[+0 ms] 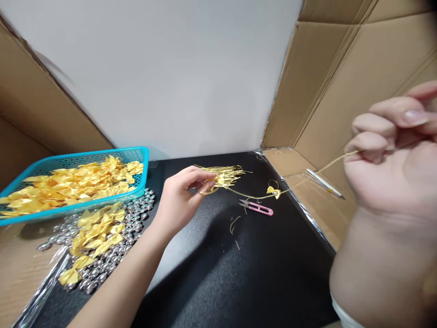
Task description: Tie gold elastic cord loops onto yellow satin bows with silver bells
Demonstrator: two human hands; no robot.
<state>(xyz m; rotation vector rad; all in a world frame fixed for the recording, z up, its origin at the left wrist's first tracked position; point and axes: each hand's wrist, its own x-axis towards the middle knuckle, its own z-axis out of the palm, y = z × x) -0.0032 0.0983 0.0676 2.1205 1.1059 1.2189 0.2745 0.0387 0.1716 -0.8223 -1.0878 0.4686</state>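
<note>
My left hand (187,191) is pinched shut on a yellow ribbon bow (218,180), with a small cord loop showing under its fingertips. A thin yellow cord (254,197) runs from there to the right. Raised at the right edge, my right hand (392,132) has its fingers curled shut on the cord's other end. Another yellow bow (273,192) with a shiny centre and a thin loop lies beside the cord; I cannot tell whether the two are joined. Behind the left fingertips lies a bundle of gold strands (235,172). Below the cord are pink thread snips (257,207).
A blue basket (145,171) of yellow bows stands at the left. Several silver beads (102,271) and loose bows (99,228) are before it. Cord scraps (234,224) dot the black table (205,282). A white pen-like tool (325,184) lies right; cardboard walls (324,68) enclose the sides.
</note>
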